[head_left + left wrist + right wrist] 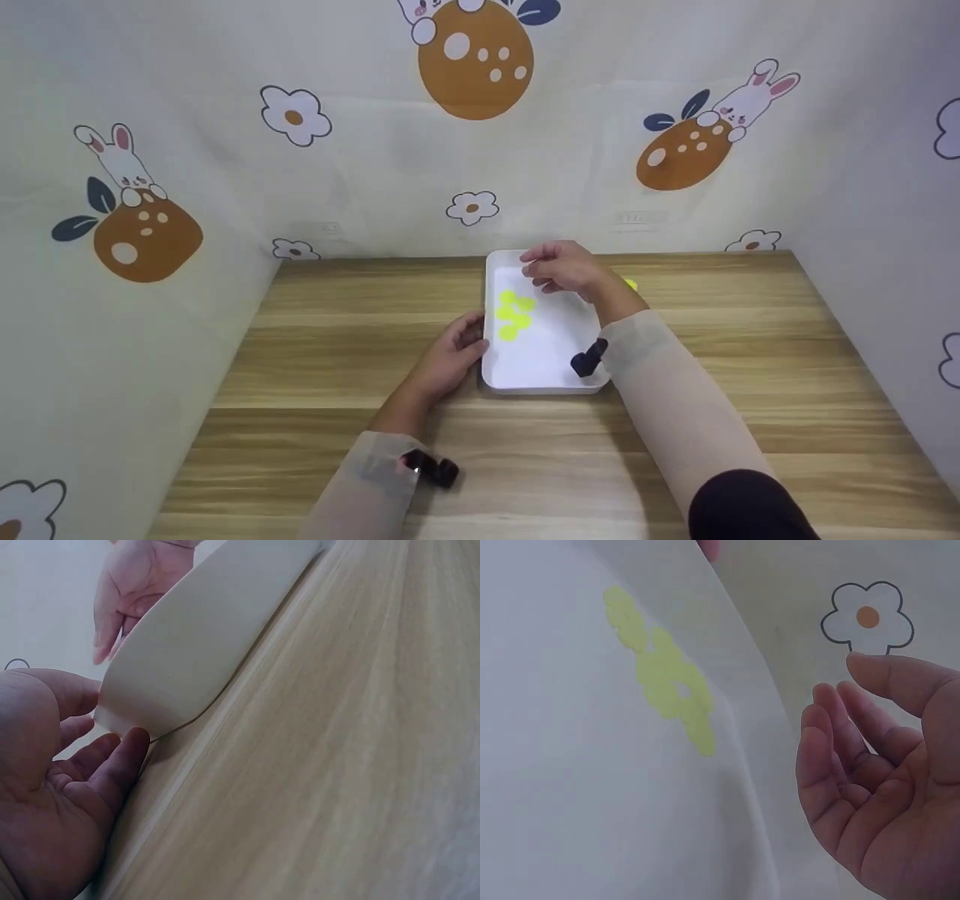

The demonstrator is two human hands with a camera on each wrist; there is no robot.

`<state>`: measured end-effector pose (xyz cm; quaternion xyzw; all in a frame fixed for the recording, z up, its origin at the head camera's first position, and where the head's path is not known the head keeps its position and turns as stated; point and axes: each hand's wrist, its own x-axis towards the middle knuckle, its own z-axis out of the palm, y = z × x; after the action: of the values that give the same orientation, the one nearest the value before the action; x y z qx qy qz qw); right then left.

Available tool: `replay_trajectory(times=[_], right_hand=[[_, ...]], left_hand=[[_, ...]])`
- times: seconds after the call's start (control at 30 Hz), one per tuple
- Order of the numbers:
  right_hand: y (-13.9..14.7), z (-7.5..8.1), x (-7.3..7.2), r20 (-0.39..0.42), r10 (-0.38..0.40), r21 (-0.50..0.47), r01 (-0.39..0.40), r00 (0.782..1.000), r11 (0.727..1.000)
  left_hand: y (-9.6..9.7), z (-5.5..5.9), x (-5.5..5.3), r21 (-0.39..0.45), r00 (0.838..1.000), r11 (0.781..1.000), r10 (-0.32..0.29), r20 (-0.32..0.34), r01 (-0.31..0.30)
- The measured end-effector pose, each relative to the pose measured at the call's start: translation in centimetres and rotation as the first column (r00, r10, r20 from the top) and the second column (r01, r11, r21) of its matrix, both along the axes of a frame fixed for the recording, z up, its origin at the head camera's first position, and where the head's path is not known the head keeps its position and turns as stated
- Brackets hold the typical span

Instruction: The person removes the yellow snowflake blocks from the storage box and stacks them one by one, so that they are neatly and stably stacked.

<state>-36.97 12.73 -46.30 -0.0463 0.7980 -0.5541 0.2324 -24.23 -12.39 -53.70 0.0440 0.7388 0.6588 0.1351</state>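
A shallow white tray (pixel 551 360) lies on the wooden table, its long side running away from me. Inside, along its left part, several flat yellow pieces (pixel 513 315) with rounded edges form an irregular cluster, also visible in the right wrist view. My left hand (pixel 454 356) rests against the outside of the tray's left wall, fingertips at the wall in the left wrist view. Over the tray's far end hovers my right hand (pixel 562 268), fingers loosely bent and holding nothing, as the right wrist view (pixel 877 772) shows.
Another yellow piece (pixel 631 284) shows just beyond my right wrist, partly hidden by it. The wooden table (pixel 337 322) ends at a patterned cloth wall (pixel 375 180) close behind the tray. Cloth also hangs at both sides.
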Motion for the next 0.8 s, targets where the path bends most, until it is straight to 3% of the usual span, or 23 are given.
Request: replay_trajectory(times=[0.2, 0.47, 0.8], right_hand=[[-0.2, -1.2, -0.4, 0.01, -0.027, -0.013, 0.028, 1.0, 1.0], [-0.2, -3.5, -1.1, 0.032, -0.058, -0.013, 0.058, 0.998, 0.998], [-0.2, -4.1, -1.0, -0.003, 0.0, 0.066, 0.0, 1.0, 0.998]], left_hand=[[0.1, -0.1, 0.2, 0.022, 0.999, 1.0, -0.01, -0.041, 0.011], [0.0, 0.2, 0.2, -0.023, 1.0, 1.0, -0.008, -0.013, 0.008], [-0.1, 0.0, 0.1, 0.009, 0.999, 1.0, -0.017, -0.034, 0.017]])
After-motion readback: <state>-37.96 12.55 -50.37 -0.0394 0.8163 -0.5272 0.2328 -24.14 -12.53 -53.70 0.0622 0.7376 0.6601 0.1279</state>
